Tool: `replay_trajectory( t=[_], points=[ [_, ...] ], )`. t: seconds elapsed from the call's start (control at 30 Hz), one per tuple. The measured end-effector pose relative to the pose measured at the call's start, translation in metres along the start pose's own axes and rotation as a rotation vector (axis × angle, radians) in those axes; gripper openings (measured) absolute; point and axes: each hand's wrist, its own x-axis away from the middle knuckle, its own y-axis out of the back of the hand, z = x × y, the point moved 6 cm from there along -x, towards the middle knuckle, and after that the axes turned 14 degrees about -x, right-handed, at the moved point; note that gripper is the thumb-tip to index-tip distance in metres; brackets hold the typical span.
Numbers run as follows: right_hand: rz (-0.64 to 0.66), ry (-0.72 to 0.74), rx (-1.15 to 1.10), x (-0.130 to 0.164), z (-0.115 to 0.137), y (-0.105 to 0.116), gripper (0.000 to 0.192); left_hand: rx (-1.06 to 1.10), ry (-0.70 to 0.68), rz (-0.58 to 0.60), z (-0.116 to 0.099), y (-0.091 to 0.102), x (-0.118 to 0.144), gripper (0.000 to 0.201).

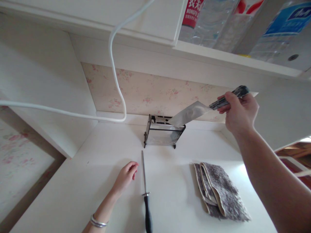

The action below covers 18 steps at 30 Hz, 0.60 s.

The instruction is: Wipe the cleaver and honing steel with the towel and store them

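My right hand (240, 110) is raised at the right, wrapped around the dark, mottled handle of a kitchen knife (190, 114). Its broad metal blade points left and down, with the tip at the slotted top of a knife rack (164, 134). From this angle I cannot tell whether the tip is in a slot or just above it. My left hand (126, 174) is low over the white surface, fingers curled in and nothing visible in them. Just right of it lies a honing steel (146, 197) with a black handle, its rod toward the rack.
A folded grey-brown towel (223, 191) lies on the white tabletop (175, 187) at the right. A white cable (114, 64) hangs across the upper left. Overhead, an open shelf (233, 60) holds several plastic bottles (216, 22). Cabinet panels stand on both sides.
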Motion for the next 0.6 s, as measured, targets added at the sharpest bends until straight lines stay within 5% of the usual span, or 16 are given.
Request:
replay_trajectory(
  t=[0.6],
  points=[
    [0.039,-0.055,-0.088,-0.013,-0.014,-0.001,0.012,-0.005,0.005,-0.026,0.001,0.000,-0.002,0.036]
  ],
)
